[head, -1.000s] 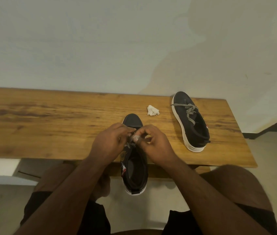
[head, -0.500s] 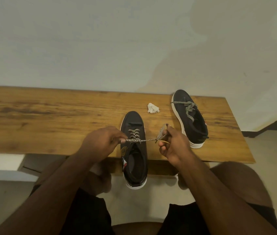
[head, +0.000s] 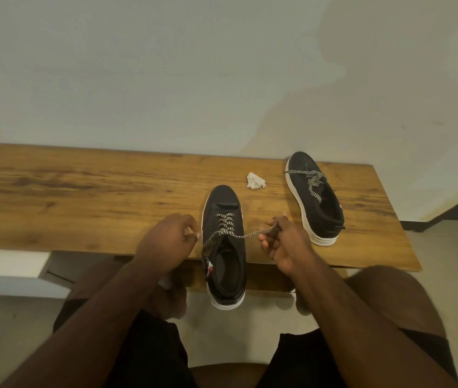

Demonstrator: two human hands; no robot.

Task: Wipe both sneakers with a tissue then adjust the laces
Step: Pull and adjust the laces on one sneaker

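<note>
A black sneaker with a white sole (head: 223, 208) lies on the wooden bench (head: 82, 197), its heel hanging over the near edge. Its black-and-white lace (head: 246, 235) runs taut to the right from the top eyelets. My right hand (head: 281, 242) pinches that lace end to the right of the shoe. My left hand (head: 169, 242) is curled at the shoe's left side, at the top eyelet; whether it holds the other lace end is hidden. The second black sneaker (head: 316, 197) lies at the bench's right end. A crumpled white tissue (head: 255, 181) lies between the two shoes.
A pale wall rises right behind the bench. My bare knees and dark shorts (head: 152, 348) fill the lower frame below the bench's near edge. A pale floor and a dark skirting (head: 446, 217) show at the right.
My hands have moved apart from the middle of the near sneaker. The right hand drew the lace out to the right; the left hand shifted to the shoe's left side.
</note>
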